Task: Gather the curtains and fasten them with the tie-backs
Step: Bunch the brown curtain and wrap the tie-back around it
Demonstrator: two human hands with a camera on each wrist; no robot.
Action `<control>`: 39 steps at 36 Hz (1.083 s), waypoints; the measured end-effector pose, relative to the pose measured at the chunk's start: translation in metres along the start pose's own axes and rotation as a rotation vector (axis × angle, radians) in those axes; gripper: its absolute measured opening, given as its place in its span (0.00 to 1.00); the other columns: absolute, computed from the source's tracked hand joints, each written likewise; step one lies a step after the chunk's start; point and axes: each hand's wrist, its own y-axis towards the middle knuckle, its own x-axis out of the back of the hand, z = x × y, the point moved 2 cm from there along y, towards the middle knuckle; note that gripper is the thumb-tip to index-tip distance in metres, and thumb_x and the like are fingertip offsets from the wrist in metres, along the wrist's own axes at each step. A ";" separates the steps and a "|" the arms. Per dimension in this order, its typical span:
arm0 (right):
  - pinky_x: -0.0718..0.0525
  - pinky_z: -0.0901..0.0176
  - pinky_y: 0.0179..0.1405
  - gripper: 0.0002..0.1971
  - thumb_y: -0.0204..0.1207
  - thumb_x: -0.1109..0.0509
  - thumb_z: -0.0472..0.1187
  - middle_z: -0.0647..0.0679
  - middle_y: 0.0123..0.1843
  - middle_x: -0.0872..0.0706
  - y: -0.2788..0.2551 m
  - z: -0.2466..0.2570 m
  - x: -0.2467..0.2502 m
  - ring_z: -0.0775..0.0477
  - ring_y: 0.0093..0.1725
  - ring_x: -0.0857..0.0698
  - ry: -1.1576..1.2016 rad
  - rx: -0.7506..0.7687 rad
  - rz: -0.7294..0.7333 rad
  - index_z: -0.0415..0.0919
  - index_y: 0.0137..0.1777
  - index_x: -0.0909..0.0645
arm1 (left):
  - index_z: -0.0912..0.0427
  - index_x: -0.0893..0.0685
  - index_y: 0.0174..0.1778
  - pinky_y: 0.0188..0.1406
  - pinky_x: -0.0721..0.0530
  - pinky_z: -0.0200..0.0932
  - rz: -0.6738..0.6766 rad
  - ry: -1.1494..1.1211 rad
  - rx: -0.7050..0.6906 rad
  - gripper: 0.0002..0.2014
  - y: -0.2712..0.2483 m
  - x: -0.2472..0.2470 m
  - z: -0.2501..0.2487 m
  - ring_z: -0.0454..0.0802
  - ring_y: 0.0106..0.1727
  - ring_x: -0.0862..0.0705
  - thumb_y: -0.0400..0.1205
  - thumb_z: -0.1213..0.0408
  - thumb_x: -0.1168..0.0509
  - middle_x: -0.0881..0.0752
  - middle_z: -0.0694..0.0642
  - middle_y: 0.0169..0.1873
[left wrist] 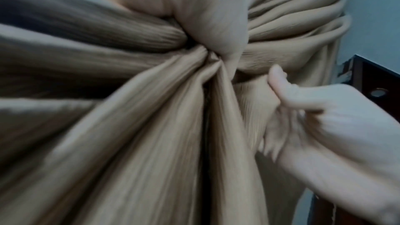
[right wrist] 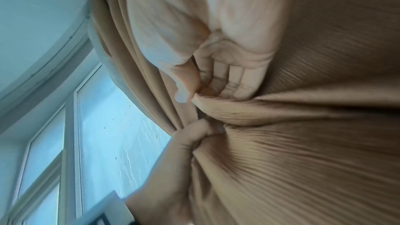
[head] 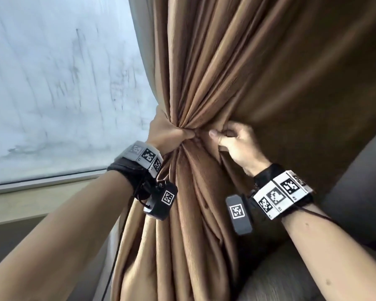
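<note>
A brown pleated curtain (head: 237,68) hangs beside the window, drawn into a tight waist at mid-height. My left hand (head: 180,133) grips that bunched waist from the window side, fingers wrapped around the folds. Just to its right, my right hand (head: 220,136) pinches a further fold of the curtain between thumb and curled fingers. In the left wrist view the gathered folds (left wrist: 151,91) fan out from the grip, and the right hand (left wrist: 303,109) holds cloth beside it. The right wrist view has the right hand (right wrist: 216,81) above the left hand (right wrist: 190,141). No tie-back shows in any view.
A frosted window (head: 52,83) fills the left, with its sill (head: 41,187) below. A grey upholstered seat (head: 356,203) stands low on the right, close behind the curtain. A thin black cable (head: 117,246) hangs from my left wrist. A dark frame (left wrist: 372,78) is on the wall.
</note>
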 end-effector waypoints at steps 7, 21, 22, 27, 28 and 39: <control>0.23 0.62 0.54 0.08 0.80 0.31 0.36 0.54 0.34 0.16 -0.004 0.011 -0.022 0.60 0.37 0.19 0.082 -0.127 0.150 0.41 0.38 0.18 | 0.54 0.33 0.68 0.62 0.17 0.51 -0.005 -0.031 -0.018 0.46 -0.006 -0.015 0.002 0.50 0.60 0.16 0.58 0.56 0.15 0.17 0.51 0.58; 0.21 0.60 0.55 0.09 0.78 0.35 0.39 0.51 0.40 0.11 -0.001 0.026 -0.032 0.55 0.44 0.16 0.118 -0.182 0.249 0.44 0.40 0.14 | 0.58 0.34 0.65 0.60 0.16 0.45 -0.003 0.027 0.016 0.51 -0.015 -0.002 -0.004 0.47 0.57 0.16 0.52 0.52 0.11 0.18 0.45 0.51; 0.20 0.56 0.56 0.07 0.77 0.33 0.39 0.47 0.44 0.12 0.000 0.026 -0.033 0.52 0.48 0.16 0.082 -0.161 0.217 0.42 0.42 0.14 | 0.58 0.34 0.66 0.60 0.17 0.45 0.007 0.059 0.014 0.50 -0.014 -0.002 -0.006 0.48 0.57 0.16 0.55 0.51 0.12 0.18 0.46 0.52; 0.20 0.55 0.58 0.08 0.69 0.29 0.41 0.46 0.47 0.09 0.001 0.019 -0.035 0.50 0.51 0.15 -0.103 -0.017 0.070 0.40 0.42 0.11 | 0.62 0.37 0.68 0.62 0.19 0.50 0.008 0.167 0.037 0.42 -0.009 0.002 -0.011 0.57 0.60 0.18 0.66 0.58 0.17 0.20 0.56 0.57; 0.22 0.59 0.62 0.09 0.70 0.29 0.42 0.46 0.50 0.09 0.001 0.016 -0.033 0.52 0.55 0.15 -0.145 0.002 0.082 0.41 0.45 0.10 | 0.63 0.37 0.68 0.62 0.19 0.51 -0.004 0.176 0.039 0.41 -0.008 0.003 -0.011 0.58 0.61 0.19 0.67 0.59 0.19 0.20 0.57 0.57; 0.29 0.47 0.76 0.73 0.32 0.28 0.85 0.48 0.77 0.27 0.042 -0.096 0.076 0.47 0.75 0.26 -0.288 -0.355 -0.540 0.46 0.79 0.41 | 0.55 0.32 0.73 0.66 0.20 0.50 0.109 0.075 0.078 0.48 -0.007 0.016 -0.011 0.52 0.63 0.19 0.54 0.59 0.22 0.18 0.52 0.61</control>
